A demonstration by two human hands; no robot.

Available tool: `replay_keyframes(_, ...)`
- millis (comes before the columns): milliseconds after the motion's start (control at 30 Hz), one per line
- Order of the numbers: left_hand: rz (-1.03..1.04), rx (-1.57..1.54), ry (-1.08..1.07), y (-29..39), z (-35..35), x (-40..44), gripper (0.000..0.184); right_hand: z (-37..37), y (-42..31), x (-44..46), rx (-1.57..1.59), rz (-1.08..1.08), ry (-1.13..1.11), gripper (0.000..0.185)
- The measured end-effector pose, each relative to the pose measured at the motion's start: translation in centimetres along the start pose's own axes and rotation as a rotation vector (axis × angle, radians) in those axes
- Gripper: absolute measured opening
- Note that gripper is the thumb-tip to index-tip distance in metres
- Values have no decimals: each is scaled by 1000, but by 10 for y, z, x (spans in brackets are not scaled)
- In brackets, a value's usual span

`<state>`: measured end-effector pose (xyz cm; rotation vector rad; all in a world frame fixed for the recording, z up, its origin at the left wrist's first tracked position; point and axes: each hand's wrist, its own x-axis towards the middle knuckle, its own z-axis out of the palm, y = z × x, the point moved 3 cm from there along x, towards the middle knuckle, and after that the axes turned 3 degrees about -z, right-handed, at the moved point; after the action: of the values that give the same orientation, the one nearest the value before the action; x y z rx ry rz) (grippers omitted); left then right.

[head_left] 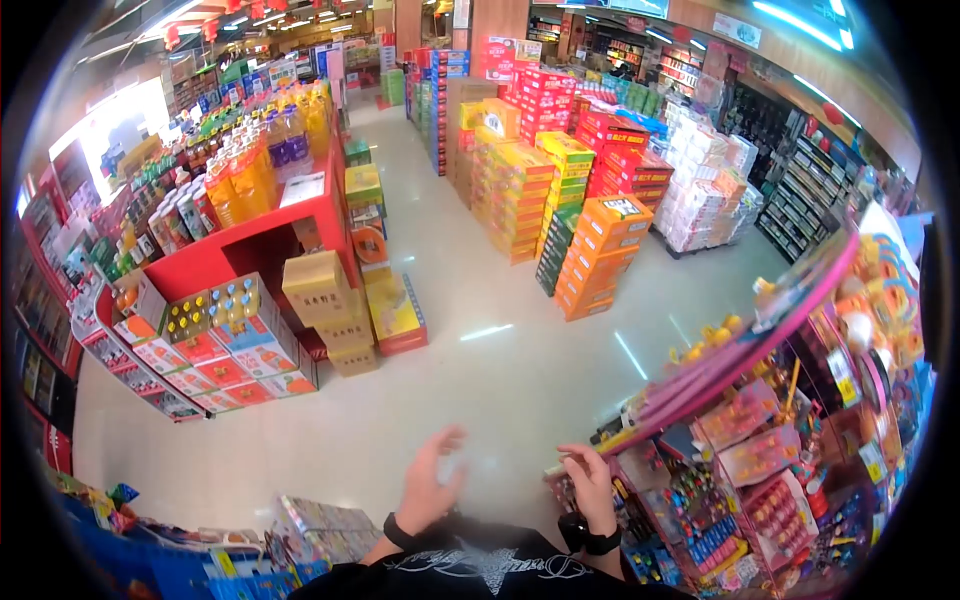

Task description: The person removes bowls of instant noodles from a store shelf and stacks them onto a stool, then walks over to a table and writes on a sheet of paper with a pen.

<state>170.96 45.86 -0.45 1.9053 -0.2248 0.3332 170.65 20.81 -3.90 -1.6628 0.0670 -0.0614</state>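
Observation:
My left hand is raised in front of my body over the pale floor. Its fingers and thumb are apart, a little blurred, and nothing is in them. To the right, my right hand hovers at the near end of a display rack of small packaged goods. Its fingers are loosely bent and apart, with no object visible in them. Whether it touches the rack's edge I cannot tell. Dark bands are around both wrists.
Stacked orange cartons and yellow cartons stand ahead on the shiny floor. At left is a red drinks counter with brown boxes beside it. White wrapped packs are piled farther right. A low display sits at lower left.

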Motion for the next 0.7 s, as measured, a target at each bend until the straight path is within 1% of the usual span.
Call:
replay_keyframes(33, -1, 6, 18, -9, -11, 15, 52, 13, -6, 21, -57, -99, -20, 21)
replay_keyframes(67, -7, 14, 37, -17, -23, 29, 52, 26, -7, 39, -54, -111, -11, 21)
replay_keyframes(167, -79, -17, 85, -41, -50, 59, 52, 62, -14, 84, -55, -123, -13, 21)
replay_keyframes(333, -185, 27, 166, -79, -90, 95, 51, 118, -5, 153, -56, -103, -149, 21)
replay_keyframes(467, -254, 35, 311, -106, -117, 126, 51, 166, -16, 218, -35, -88, -272, 21)
replay_keyframes(567, -340, -16, 421, -132, -131, 157, 52, 201, -28, 277, -72, -165, -350, 21)
replay_keyframes(700, -315, 82, 504, -157, -149, 217, 54, 236, -37, 360, -45, -221, -373, 22)
